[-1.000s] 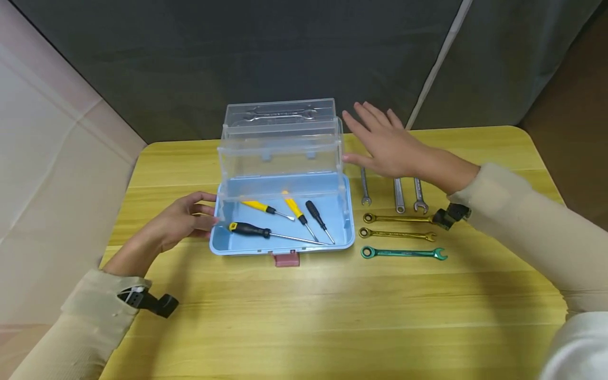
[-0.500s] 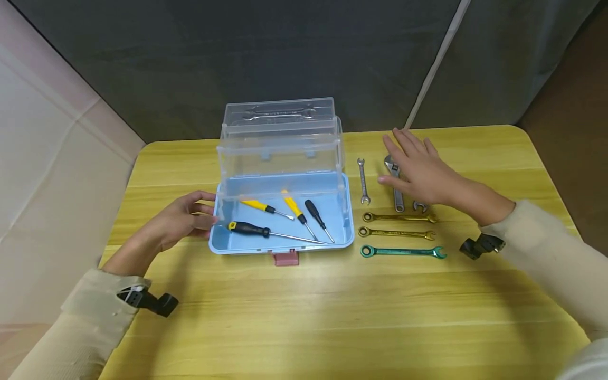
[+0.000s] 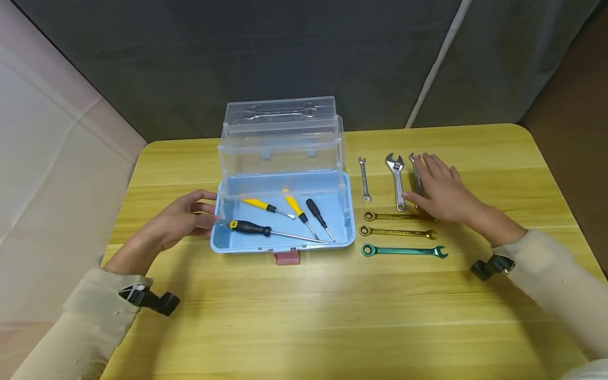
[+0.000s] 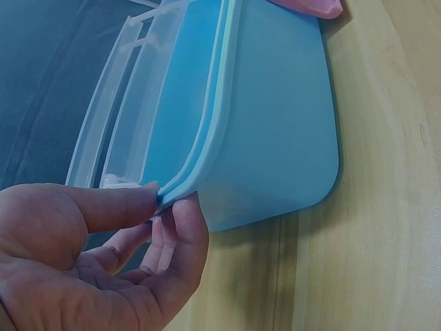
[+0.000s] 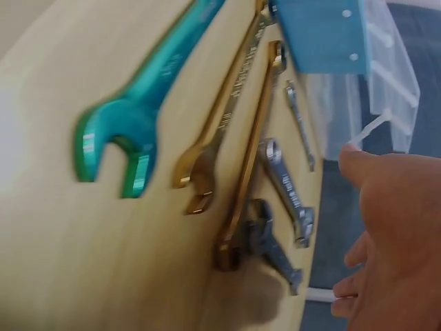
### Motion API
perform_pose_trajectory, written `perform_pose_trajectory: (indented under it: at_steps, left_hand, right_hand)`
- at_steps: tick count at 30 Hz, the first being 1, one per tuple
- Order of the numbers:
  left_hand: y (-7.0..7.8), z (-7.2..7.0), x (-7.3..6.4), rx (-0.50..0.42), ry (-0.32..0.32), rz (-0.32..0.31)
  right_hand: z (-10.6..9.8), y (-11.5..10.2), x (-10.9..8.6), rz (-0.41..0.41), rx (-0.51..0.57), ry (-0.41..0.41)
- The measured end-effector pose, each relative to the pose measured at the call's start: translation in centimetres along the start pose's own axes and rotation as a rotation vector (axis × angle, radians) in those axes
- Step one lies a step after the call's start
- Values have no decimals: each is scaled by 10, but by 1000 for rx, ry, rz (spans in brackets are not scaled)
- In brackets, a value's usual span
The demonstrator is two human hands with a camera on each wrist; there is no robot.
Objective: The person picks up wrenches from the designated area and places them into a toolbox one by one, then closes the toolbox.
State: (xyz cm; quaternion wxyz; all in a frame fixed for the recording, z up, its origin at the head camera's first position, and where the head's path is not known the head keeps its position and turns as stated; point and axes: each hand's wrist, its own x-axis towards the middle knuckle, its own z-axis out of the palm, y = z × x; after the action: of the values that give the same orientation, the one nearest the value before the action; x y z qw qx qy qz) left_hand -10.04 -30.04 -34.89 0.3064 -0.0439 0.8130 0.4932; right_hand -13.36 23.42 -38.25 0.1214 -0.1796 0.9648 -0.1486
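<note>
My left hand [image 3: 182, 221] is at the left end of a blue toolbox [image 3: 351, 227]; in the left wrist view its thumb and forefinger pinch the rim. Several screwdrivers lie inside, among them a long black one [image 3: 249, 228]. My right hand [image 3: 444, 192], fingers spread, hovers over a silver open-end wrench [image 3: 418, 182] and partly hides it. In the right wrist view nothing is held in that hand. Beside it lies an adjustable wrench [image 3: 398, 182]. A smaller silver wrench [image 3: 364, 180] is nearer the toolbox.
Clear trays [image 3: 280, 137] stand raised at the toolbox's back, with a wrench [image 3: 280, 113] in the top one. Two gold wrenches [image 3: 396, 232] and a green wrench [image 3: 404, 252] lie right of the box. A pink latch [image 3: 287, 257] sticks out in front. Dark cloth [image 3: 285, 47] hangs behind.
My right hand has moved right and down from beside the clear trays, past the adjustable wrench, to above the rightmost silver wrench. The left hand stays at the toolbox rim.
</note>
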Motion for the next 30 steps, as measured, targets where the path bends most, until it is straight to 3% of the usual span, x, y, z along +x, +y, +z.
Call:
perform_pose_trajectory:
  at_steps: [12,16,23,26,30]
  left_hand:
    - [2,2,1,-4,10,-5]
    - [3,2,0,-8,7,-3]
    - [3,2,0,-7,8,-4]
    - [3,2,0,-7,8,-5]
    - [3,3,0,-8,10,-4]
  right_hand:
    - [23,21,-6,114,15,-2]
    - [22,23,-8,145,1,43]
    - [18,31,-10,297,77,105]
    - [16,35,-7,328,65,84]
    - [10,40,-3,330,82,-21]
